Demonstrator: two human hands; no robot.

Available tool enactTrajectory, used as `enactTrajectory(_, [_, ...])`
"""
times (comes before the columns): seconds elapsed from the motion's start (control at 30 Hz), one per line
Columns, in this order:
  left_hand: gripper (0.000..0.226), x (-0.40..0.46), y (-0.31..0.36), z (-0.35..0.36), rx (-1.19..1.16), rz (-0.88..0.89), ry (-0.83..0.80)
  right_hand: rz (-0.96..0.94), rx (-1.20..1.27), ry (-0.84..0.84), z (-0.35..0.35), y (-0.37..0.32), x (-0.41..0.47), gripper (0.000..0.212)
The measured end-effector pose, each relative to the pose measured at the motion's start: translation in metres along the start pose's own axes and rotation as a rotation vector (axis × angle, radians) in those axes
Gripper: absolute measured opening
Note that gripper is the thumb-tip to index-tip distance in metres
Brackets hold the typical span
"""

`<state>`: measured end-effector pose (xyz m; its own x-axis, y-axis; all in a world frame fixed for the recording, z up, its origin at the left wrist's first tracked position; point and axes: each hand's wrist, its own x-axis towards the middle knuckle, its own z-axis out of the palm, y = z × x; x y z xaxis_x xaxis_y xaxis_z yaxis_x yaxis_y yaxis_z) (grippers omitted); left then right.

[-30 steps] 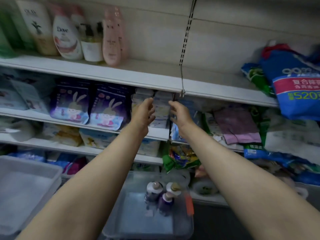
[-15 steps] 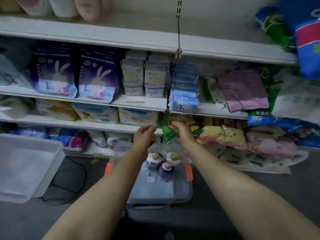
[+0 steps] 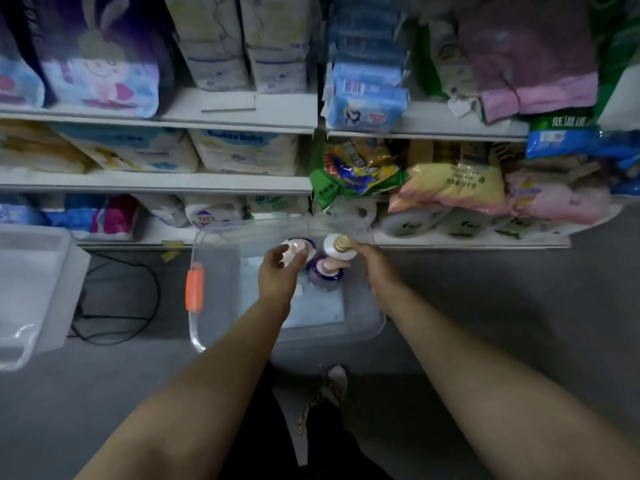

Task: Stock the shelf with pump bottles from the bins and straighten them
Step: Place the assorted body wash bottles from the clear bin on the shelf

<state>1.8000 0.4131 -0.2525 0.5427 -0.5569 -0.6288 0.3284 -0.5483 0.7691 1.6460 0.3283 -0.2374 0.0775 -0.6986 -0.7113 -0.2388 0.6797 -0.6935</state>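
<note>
At frame centre, inside a clear bin [image 3: 199, 306] on the floor, the left hand [image 3: 278, 275] curls around a pink pump top [image 3: 294, 249] and the right hand [image 3: 375, 268] pinches a gold one [image 3: 343, 242], apparently the pick-up step; next likely lifting both bottles to the shelf [image 3: 156, 181] above.

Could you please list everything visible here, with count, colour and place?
Pump bottles: three, two purple with pink pumps, one white with gold pump, in the clear bin.
Clear bin: one, orange latch, on the floor at centre.
Second bin: one, translucent white, floor at left.
Cable: one, black, floor between the bins.
Shelves: several white tiers of mixed packaged goods, count unclear.
Left hand: at a pink pump.
Right hand: at the gold pump.
</note>
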Motion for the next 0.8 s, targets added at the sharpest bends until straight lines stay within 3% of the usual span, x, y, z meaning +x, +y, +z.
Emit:
enactTrajectory(0.27, [0.040, 0.006, -0.023, 0.014, 0.129, 0.185, 0.072, 0.060, -0.011, 0.122, -0.010, 0.031, 0.009, 0.031])
enactTrajectory(0.47, [0.048, 0.001, -0.034, 0.024, 0.152, 0.131, -0.036, 0.024, 0.000, 0.110, -0.013, 0.036, 0.009, 0.059])
enactTrajectory(0.6, [0.052, 0.003, -0.035, 0.027, 0.156, 0.122, -0.038, 0.001, 0.038, 0.094, -0.016, 0.038, 0.012, 0.033])
enactTrajectory(0.8, [0.060, 0.009, -0.034, 0.022, 0.141, 0.151, 0.212, 0.008, 0.017, 0.105, -0.019, 0.038, 0.016, 0.016])
